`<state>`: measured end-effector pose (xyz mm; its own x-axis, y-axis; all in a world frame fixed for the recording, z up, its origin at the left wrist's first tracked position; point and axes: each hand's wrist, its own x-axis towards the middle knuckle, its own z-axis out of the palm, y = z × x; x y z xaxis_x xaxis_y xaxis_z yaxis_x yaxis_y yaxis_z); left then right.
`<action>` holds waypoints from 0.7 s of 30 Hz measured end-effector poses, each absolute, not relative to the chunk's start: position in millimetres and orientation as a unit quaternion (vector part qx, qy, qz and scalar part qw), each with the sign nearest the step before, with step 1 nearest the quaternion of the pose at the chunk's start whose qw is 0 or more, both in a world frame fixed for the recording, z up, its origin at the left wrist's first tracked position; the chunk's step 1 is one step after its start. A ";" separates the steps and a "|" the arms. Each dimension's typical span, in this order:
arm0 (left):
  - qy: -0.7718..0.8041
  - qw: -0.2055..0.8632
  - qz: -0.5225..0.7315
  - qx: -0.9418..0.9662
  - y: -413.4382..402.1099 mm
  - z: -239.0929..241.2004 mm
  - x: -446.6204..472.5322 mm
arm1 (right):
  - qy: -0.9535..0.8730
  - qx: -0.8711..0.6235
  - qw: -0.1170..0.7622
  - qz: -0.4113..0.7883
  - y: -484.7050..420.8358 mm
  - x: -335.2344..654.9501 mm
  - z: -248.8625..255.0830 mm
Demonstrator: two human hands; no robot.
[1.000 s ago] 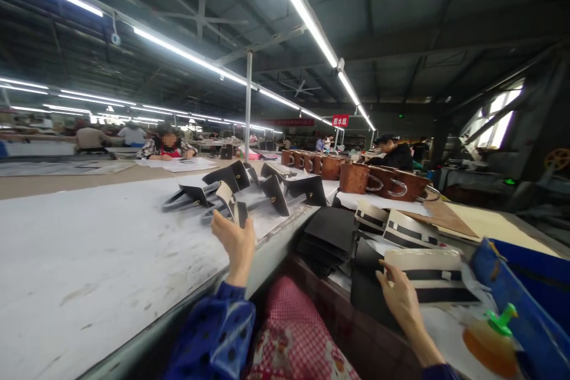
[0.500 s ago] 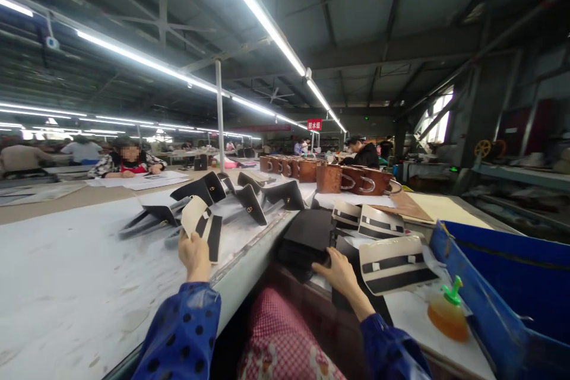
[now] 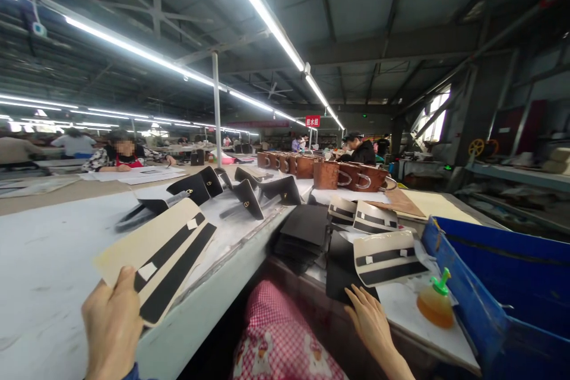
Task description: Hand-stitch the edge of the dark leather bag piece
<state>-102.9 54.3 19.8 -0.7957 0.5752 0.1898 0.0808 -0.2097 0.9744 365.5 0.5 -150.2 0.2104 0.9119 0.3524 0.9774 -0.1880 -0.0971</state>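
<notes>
In my left hand (image 3: 113,314) is a cream panel (image 3: 129,237) with two black strips and two small white squares, gripped at its near edge and tilted above the white table. My right hand (image 3: 369,320) has its fingers stretched out, with the tips at the near edge of a black sheet (image 3: 341,264). Beside that sheet lies another cream panel (image 3: 383,243) with black strips. A stack of black pieces (image 3: 303,231) sits to the left of the sheet. Several black flaps with gold-coloured clasps (image 3: 247,197) stand on the white table behind the held panel.
A bottle of amber liquid with a green top (image 3: 436,303) stands at right, beside a blue bin (image 3: 472,285). Brown bags with handles (image 3: 329,175) line the far table. The white table's edge (image 3: 231,267) runs diagonally ahead. A co-worker (image 3: 127,154) sits at far left.
My left hand has come nearer and to the left with the cream panel, which now shows more fully. My right hand has moved down and right, from beside the black stack to the black sheet.
</notes>
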 end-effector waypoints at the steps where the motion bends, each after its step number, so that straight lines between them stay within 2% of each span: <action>1: 0.611 0.194 0.727 0.246 45.0 23.9 -101.4 | -0.619 -0.761 0.159 -0.112 -0.8 364.7 -149.0; 7: 0.617 0.249 0.728 0.165 25.1 36.3 -94.4 | -0.677 -0.704 0.194 -0.088 10.3 346.0 -141.8; 13: 0.607 0.256 0.726 0.197 29.7 27.6 -96.3 | -0.701 -0.676 0.217 -0.069 -2.3 364.0 -150.5; 17: 0.586 0.240 0.741 0.225 43.2 12.3 -104.2 | -0.665 -0.681 0.292 -0.089 -16.8 373.1 -141.7; 21: 0.582 0.208 0.745 0.252 57.2 -4.5 -112.9 | -0.657 -0.630 0.406 -0.083 -22.4 344.8 -109.5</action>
